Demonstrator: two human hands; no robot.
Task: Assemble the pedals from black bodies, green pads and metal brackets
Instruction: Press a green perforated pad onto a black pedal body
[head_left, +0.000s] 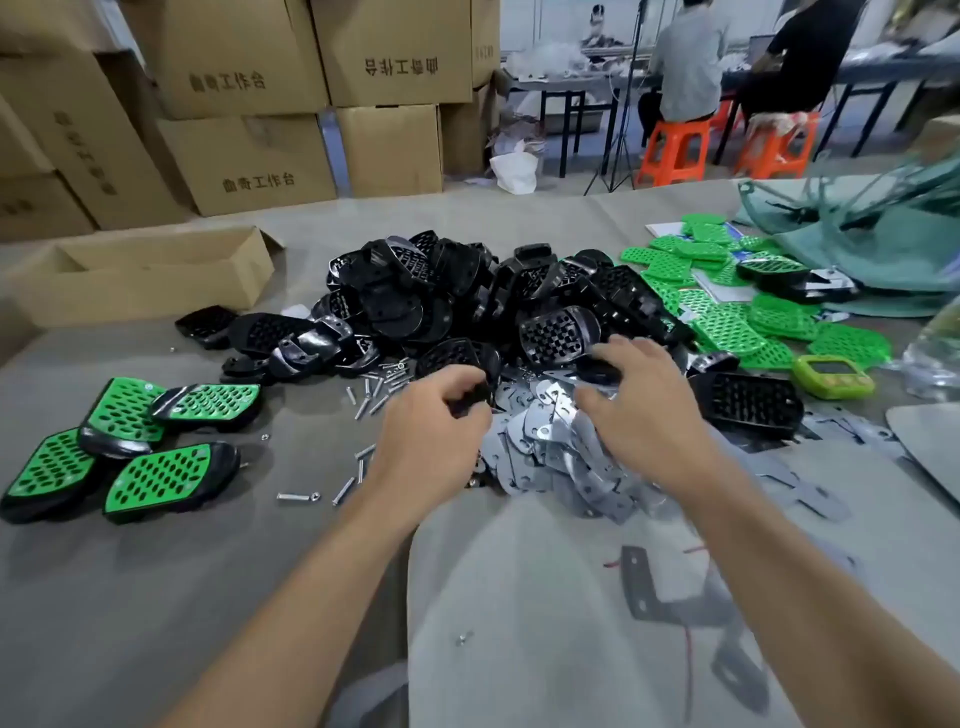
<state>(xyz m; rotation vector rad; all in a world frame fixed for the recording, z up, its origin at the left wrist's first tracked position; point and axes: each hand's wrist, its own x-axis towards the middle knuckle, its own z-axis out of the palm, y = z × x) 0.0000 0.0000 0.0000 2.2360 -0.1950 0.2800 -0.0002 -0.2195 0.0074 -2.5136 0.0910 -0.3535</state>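
Grips a small black part (470, 402) in the left hand (434, 421), fingers curled tight round it, right at the left edge of the heap of metal brackets (545, 452). Reaches in from the near left, back of the hand up, wrist straight. Spreads the right hand (641, 405) low over the far side of that heap, fingers apart and lightly bent, tips at a dark piece there; cannot tell whether touching it. Brings this forearm in from the near right.

Beyond the heap, black bodies (467, 296) piled at all angles. Beyond and right of the heap, green pads (727, 325) lying flat, with a green timer (834, 376) beside them. Well left of the heap, finished pedals (166, 475), green faces up, long axes slanting away to the right. Just left of the heap, loose bolts (369, 397); far left beyond, an open cardboard box (140, 280).
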